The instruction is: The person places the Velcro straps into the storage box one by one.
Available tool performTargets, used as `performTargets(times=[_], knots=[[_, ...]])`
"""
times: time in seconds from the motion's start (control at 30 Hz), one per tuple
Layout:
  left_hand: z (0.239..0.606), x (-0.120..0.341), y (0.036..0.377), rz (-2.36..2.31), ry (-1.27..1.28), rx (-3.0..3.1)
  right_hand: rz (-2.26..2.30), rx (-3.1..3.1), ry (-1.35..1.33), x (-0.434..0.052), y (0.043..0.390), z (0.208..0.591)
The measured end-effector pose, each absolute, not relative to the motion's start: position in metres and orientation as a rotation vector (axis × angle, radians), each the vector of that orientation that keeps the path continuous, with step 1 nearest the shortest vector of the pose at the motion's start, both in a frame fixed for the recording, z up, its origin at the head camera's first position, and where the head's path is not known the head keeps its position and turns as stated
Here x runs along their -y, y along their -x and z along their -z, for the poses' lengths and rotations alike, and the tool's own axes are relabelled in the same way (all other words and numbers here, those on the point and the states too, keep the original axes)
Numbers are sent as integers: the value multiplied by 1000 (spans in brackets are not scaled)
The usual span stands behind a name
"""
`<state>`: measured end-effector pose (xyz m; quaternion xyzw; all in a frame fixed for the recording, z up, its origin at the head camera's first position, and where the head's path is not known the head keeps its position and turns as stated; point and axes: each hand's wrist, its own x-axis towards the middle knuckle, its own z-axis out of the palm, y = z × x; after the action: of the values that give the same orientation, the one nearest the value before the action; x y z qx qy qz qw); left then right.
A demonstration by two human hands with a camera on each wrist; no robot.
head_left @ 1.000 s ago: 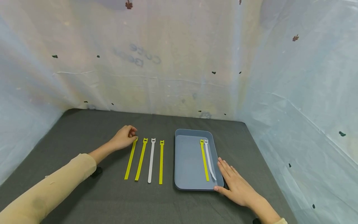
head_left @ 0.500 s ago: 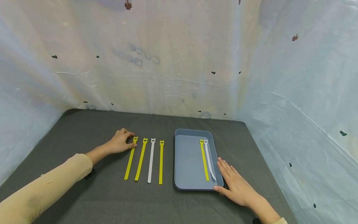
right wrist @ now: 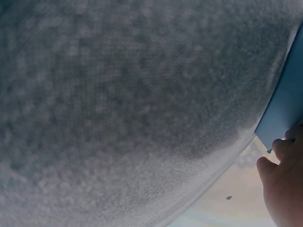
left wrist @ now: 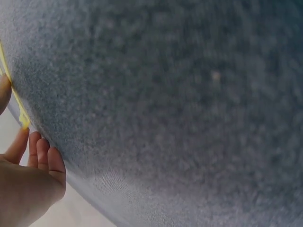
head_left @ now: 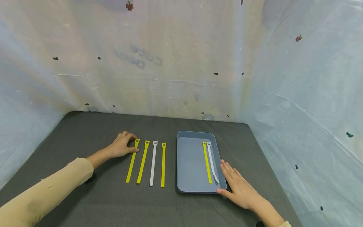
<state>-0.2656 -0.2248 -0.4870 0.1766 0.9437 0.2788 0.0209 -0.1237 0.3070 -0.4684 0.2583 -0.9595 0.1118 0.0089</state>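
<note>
Several flat slotted cable ties lie in a row on the dark cloth. My left hand (head_left: 121, 145) is at the leftmost yellow cable tie (head_left: 131, 166). Its index fingertip touches the slotted head and the thumb lies lower along the strip, spread apart from the index finger; the left wrist view shows this yellow tie (left wrist: 17, 98) too. Further right are another yellow tie (head_left: 142, 164), a white tie (head_left: 153, 164) and a yellow tie (head_left: 163, 165). My right hand (head_left: 240, 188), fingers extended, rests against the right side of the blue-grey tray (head_left: 190, 164). In the right wrist view the hand (right wrist: 286, 184) touches the tray wall (right wrist: 284, 109).
Inside the tray, along its right side, lie a yellow tie (head_left: 207, 164) and a white tie (head_left: 212, 162) with a bent lower end. Dark cloth (head_left: 158, 208) covers the table. Pale plastic sheeting (head_left: 175, 63) stands behind and at both sides.
My left thumb has moved down from the head of the leftmost yellow tie onto its strip, apart from the index finger. The ties, the tray and my right hand stay in place.
</note>
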Motion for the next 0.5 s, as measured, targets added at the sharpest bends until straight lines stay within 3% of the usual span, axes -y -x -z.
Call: performTargets(times=[0.5], knots=[[484, 218, 264, -1019, -528, -2862, -357, 2988, -818, -308, 124, 471]])
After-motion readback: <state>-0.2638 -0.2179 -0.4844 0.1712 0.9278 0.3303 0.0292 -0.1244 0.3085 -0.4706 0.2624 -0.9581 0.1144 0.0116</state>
